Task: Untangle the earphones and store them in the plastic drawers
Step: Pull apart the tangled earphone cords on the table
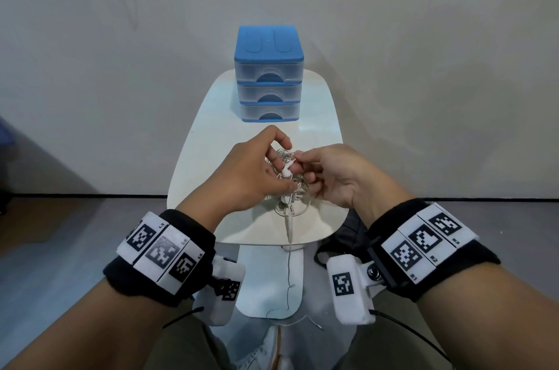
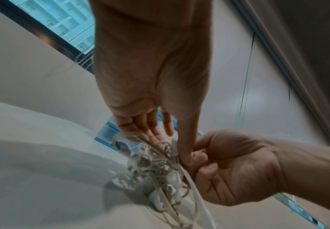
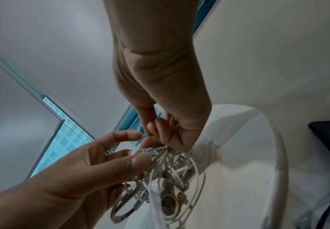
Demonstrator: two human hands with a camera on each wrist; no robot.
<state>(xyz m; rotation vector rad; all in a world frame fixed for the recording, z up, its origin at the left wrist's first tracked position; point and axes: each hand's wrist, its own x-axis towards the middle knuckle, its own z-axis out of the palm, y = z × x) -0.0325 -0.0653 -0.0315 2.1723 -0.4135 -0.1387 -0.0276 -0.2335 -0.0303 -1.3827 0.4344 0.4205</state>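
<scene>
Surface (image 1: 211,115): my white surface is narrow, and the work sits at its near end; I judge a hard tug could sweep the whole bundle off the near edge.
Plastic drawers (image 1: 268,79): at the far end, all three closed; nothing is stored yet.
Earphones (image 1: 287,185): a knotted white bundle between my hands, partly resting on the surface. One cable (image 1: 289,251) trails off the near edge toward the floor; I fear it snagging or dragging the rest down.
Left hand (image 1: 254,170): grip curled, pinching loops and an earbud.
Right hand (image 1: 329,173): grip pinched on a strand; pulling blind could tighten the knot.
</scene>
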